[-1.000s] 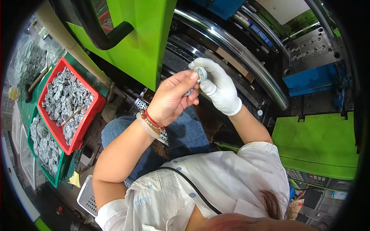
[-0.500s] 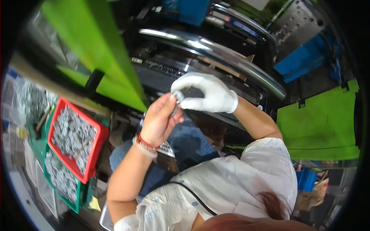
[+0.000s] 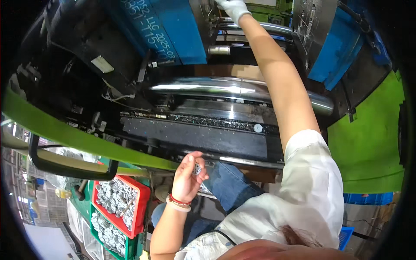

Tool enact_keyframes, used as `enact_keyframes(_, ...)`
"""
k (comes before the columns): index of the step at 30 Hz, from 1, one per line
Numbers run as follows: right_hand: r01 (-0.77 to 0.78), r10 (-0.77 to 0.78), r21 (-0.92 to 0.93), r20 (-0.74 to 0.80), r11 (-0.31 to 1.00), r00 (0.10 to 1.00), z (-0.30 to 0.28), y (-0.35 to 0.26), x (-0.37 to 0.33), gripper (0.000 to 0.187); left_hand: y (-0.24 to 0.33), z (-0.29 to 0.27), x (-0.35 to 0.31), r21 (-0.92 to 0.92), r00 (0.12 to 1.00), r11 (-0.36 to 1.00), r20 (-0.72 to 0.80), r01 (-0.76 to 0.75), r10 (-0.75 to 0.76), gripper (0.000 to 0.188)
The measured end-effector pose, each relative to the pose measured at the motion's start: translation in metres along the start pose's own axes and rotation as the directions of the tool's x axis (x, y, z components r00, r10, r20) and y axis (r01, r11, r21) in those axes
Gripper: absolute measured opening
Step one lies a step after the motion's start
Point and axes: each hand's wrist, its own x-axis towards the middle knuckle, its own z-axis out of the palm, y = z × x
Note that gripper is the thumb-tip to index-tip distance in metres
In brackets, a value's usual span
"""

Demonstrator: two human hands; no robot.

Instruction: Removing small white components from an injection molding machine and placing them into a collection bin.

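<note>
My bare left hand [image 3: 187, 180], with bracelets at its wrist, is closed on a small round grey part with holes [image 3: 197, 169], held in front of the machine's front edge. My right hand [image 3: 235, 8] wears a white glove and reaches far into the machine. It is beside the inner face of a blue-sided mould half [image 3: 203, 26] at the upper left. The top of the picture cuts off its fingertips, so what they touch does not show. A second mould half [image 3: 323, 39] faces it on the right.
Thick shiny tie bars [image 3: 208, 88] cross below my right arm. A small pale disc [image 3: 258, 128] lies on the black ledge. A green door [image 3: 78, 145] with a black handle stands at left. Behind it, a red tray [image 3: 141, 216] of grey parts overlaps a green tray [image 3: 93, 219] of similar parts.
My right hand has left the small part and stretched forward between the mould halves. My left hand keeps the part, now lower in view. The green door appears swung leftward, exposing the left mould half.
</note>
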Motion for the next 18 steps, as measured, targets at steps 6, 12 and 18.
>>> enact_keyframes(6, 0.024, -0.026, -0.017, -0.09, 1.0, 0.996, 0.009, 0.065, 0.078, 0.028, 0.0, 0.001, 0.006, -0.022, 1.0, 1.0, 0.028, 0.014, -0.013, 0.032)
enact_keyframes(12, 0.005, -0.003, 0.05, -0.042, 0.999, 0.999, 0.008, 0.064, 0.077, 0.035, -0.001, 0.001, 0.008, -0.046, 0.997, 0.998, 0.067, 0.032, -0.029, 0.032)
enact_keyframes(18, -0.067, 0.067, 0.036, 0.003, 0.997, 0.998, 0.004, 0.043, 0.066, 0.037, -0.001, 0.002, 0.009, -0.056, 0.998, 0.997, 0.051, 0.048, -0.045, 0.032)
